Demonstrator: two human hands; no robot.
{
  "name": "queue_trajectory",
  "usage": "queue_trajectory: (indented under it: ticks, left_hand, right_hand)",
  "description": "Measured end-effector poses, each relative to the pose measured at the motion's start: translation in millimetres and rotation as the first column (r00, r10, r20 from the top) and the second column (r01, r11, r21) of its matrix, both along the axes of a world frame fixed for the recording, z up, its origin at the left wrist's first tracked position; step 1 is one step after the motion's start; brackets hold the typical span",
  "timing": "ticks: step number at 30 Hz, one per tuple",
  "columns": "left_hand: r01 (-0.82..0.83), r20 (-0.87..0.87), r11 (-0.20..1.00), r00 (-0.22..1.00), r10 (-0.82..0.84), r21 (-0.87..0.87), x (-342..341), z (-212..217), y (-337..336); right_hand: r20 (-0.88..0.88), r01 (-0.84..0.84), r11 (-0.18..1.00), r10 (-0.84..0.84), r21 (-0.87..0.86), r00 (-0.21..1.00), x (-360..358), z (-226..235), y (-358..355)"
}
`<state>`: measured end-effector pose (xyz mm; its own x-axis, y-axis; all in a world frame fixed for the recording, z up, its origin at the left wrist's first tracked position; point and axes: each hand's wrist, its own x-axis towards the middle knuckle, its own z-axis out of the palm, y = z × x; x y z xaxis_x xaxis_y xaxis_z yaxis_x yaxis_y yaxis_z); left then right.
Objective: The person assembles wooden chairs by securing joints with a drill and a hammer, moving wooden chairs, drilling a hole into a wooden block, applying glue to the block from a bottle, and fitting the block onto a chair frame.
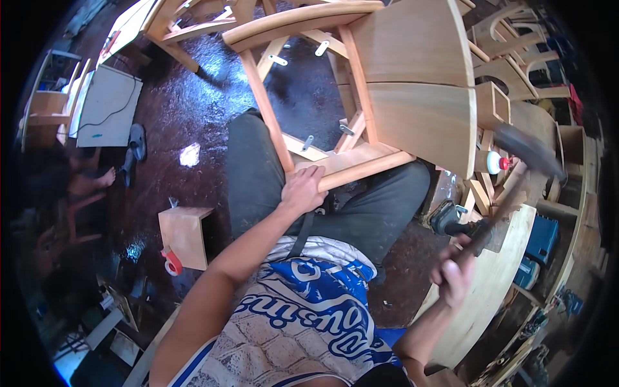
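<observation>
A light wooden chair lies on its side across my lap, its curved seat boards facing right and its legs pointing up and left. My left hand grips the lower rail of the chair frame, holding it against my thighs. My right hand is raised at the lower right and closed round the wooden handle of a hammer. The hammer's dark head is blurred, up beside the edge of the chair seat. Several metal brackets show inside the frame.
A small wooden box with a red tape roll sits on the dark floor to my left. A white glue bottle and a power tool lie at right beside a curved wooden board. More chair parts stack behind.
</observation>
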<state>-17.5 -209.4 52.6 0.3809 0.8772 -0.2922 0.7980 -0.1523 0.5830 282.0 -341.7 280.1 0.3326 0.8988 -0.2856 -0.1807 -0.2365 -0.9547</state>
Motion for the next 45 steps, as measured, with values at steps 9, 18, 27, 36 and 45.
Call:
queue_trajectory:
  ticks: [9, 18, 27, 36, 45]
  left_hand:
    - [0.025, 0.05, 0.993, 0.999, -0.019, -0.113, -3, -8, -9]
    - [0.065, 0.113, 0.985, 0.992, -0.047, -0.157, -7, -12, -8]
    - [0.105, 0.13, 0.994, 0.986, -0.104, -0.004, -27, -26, -34]
    - [0.202, 0.079, 0.979, 0.977, -0.2, -0.019, -31, -17, -23]
    - [0.214, 0.033, 0.975, 0.976, -0.216, 0.063, -32, -13, -23]
  right_hand:
    - [-0.04, -0.417, 0.718, 0.478, -0.558, 0.877, -86, -104, 100]
    - [-0.025, -0.416, 0.645, 0.524, -0.64, 0.851, -130, -138, 119]
    - [-0.021, -0.363, 0.601, 0.499, -0.712, 0.866, -144, -139, 120]
    - [0.015, -0.364, 0.563, 0.557, -0.742, 0.83, -128, -135, 121]
    - [0.5, -0.271, 0.883, 0.446, -0.384, 0.743, -137, -137, 127]
